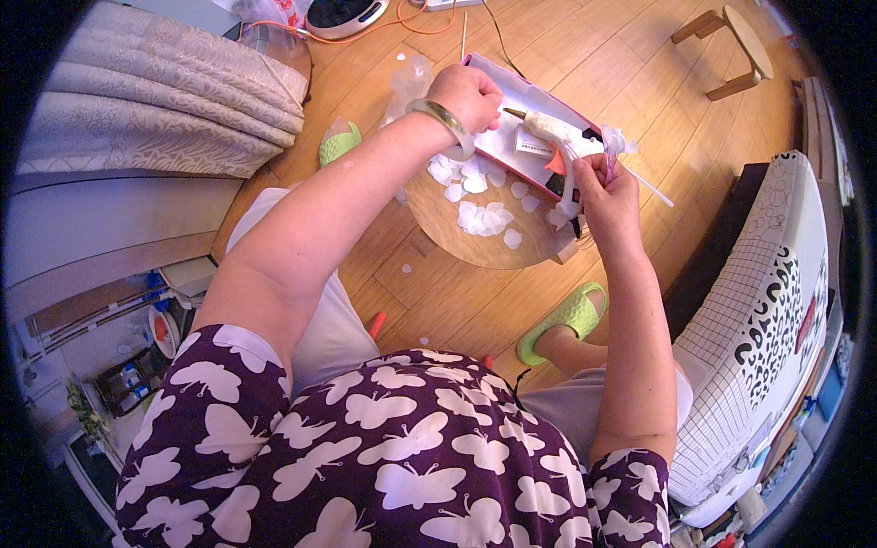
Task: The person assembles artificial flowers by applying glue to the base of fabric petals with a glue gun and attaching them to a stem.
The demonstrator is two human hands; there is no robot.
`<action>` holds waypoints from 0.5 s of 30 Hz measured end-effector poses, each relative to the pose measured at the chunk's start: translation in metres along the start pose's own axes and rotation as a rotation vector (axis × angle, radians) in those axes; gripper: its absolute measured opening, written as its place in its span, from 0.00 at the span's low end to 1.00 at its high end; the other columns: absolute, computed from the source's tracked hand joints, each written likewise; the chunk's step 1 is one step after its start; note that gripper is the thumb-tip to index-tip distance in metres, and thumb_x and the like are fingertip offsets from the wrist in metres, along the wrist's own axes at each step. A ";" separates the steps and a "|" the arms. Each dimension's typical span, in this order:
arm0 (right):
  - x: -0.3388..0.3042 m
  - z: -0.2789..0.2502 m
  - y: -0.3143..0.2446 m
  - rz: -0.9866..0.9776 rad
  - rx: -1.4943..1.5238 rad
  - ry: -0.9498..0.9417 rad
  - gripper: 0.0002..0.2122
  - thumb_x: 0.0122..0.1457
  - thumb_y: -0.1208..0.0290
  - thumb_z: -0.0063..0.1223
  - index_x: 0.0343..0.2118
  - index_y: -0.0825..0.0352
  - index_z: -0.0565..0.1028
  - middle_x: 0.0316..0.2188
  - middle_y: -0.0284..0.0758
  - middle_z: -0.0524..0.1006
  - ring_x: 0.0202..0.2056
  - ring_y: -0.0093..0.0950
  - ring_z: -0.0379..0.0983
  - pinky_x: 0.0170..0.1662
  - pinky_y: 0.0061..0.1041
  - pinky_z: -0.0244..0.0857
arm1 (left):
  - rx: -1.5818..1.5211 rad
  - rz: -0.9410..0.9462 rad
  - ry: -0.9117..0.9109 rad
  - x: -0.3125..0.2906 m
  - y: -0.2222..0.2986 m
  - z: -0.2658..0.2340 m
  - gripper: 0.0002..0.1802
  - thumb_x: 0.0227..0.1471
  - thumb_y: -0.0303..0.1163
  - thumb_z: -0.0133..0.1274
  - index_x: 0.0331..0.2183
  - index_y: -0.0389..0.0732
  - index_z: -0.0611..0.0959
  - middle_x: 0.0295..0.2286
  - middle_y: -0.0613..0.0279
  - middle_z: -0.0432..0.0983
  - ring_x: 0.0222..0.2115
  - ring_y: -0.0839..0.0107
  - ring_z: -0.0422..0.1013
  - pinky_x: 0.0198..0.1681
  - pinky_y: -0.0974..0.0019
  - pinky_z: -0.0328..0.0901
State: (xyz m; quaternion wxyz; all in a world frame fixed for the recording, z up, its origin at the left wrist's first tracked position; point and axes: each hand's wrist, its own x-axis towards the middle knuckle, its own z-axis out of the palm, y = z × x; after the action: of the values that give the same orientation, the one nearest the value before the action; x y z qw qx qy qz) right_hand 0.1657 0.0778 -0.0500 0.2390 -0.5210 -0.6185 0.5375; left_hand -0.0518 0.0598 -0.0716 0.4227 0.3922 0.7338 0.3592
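Glue gun (548, 126), whitish body, dark nozzle — nozzle tip just beside the left hand's fingertips, rear end near the right hand's fingers. Left hand (466, 97): closed, fingers curled in, fingertips together; can't tell if anything small is pinched. Right hand (607, 190): fingers bent, thumb beside the gun's handle; grip partly hidden, can't tell what it grasps or how tightly.

White petal cluster (619, 142) just above the right hand's fingers; white stick (654, 188) sticks out to the right of the same hand. Long open box (523, 88), reddish edges, pale inside, lies between and below the two hands. Small white packet (532, 141) in it, between the hands; orange piece (555, 163) left of the right thumb.

Loose white petals (482, 219) lie below the left hand and left of the right hand, on a round wooden top (434, 208). Clear plastic wrap (409, 84) left of the left hand. Greenish bangle (444, 126) on the left wrist.

Farther out — green slipper (574, 312) below the right hand, wooden stool (747, 46) well up and right of it, patterned curtain (174, 91) well left of the left hand.
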 end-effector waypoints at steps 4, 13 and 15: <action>0.001 -0.001 0.003 -0.017 0.007 0.003 0.07 0.50 0.72 0.50 0.21 0.69 0.70 0.16 0.28 0.69 0.18 0.16 0.63 0.21 0.17 0.58 | -0.034 -0.018 -0.022 -0.006 0.004 -0.001 0.06 0.46 0.27 0.49 0.25 0.33 0.75 0.20 0.58 0.73 0.18 0.76 0.71 0.18 0.74 0.67; 0.001 0.001 0.003 0.004 0.008 0.008 0.07 0.50 0.72 0.50 0.21 0.70 0.70 0.16 0.28 0.69 0.17 0.16 0.62 0.20 0.17 0.58 | -0.040 -0.060 -0.062 -0.015 0.008 -0.007 0.06 0.45 0.27 0.49 0.26 0.32 0.75 0.20 0.58 0.73 0.18 0.75 0.71 0.19 0.73 0.67; 0.003 0.000 0.006 0.004 0.001 0.012 0.07 0.50 0.72 0.50 0.21 0.70 0.70 0.15 0.28 0.69 0.17 0.16 0.62 0.20 0.17 0.58 | -0.002 -0.047 -0.040 -0.014 0.007 -0.008 0.06 0.45 0.27 0.49 0.27 0.32 0.75 0.21 0.58 0.73 0.18 0.75 0.71 0.19 0.73 0.67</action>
State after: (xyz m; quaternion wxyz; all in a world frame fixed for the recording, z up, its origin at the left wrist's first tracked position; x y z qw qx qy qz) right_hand 0.1672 0.0799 -0.0562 0.2418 -0.5253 -0.6158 0.5352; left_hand -0.0523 0.0490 -0.0584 0.4460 0.3817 0.7338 0.3419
